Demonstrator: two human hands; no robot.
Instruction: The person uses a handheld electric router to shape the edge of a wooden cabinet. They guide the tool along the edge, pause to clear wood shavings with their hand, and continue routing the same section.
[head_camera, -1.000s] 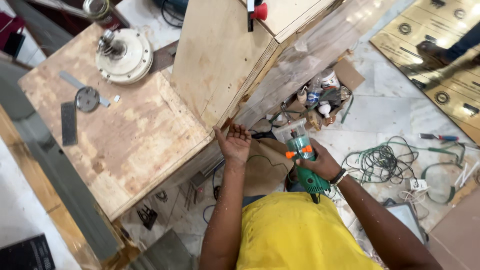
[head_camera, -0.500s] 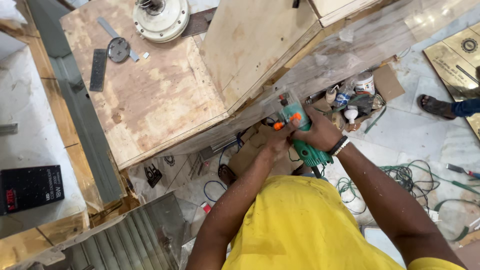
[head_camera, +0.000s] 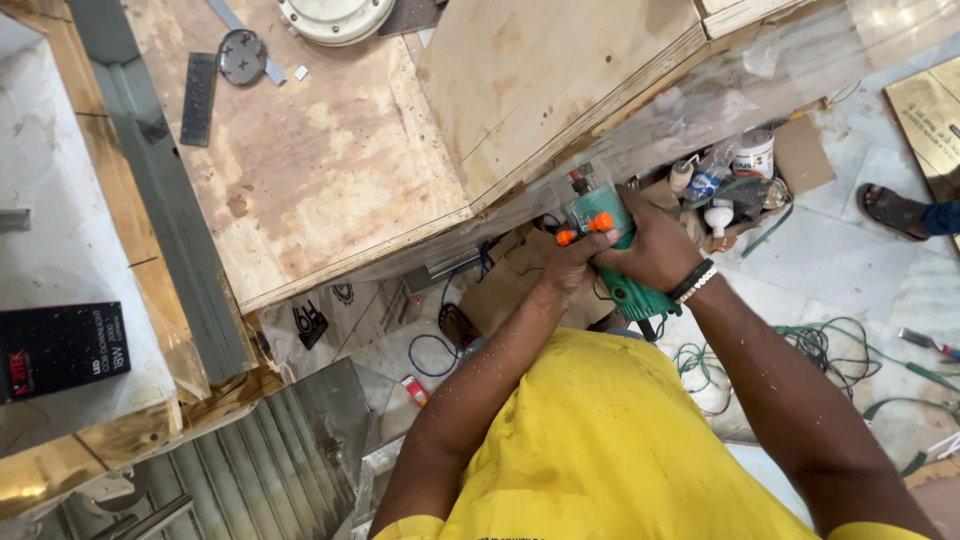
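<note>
I hold a green power tool with orange knobs in both hands, its clear base set against the edge of a plywood board. My right hand wraps the tool's body. My left hand grips its front by the orange knobs. The board lies on a larger plywood sheet. A green cord trails from the tool across the floor.
A round white motor part, a metal disc and a dark flat file lie on the sheet. Bottles and a tin sit in a cardboard tray. A sandalled foot stands at the right. A black box sits left.
My left hand left the board's edge and joined the right on the tool. The tool rose to the board's edge, and my view shifted left and down.
</note>
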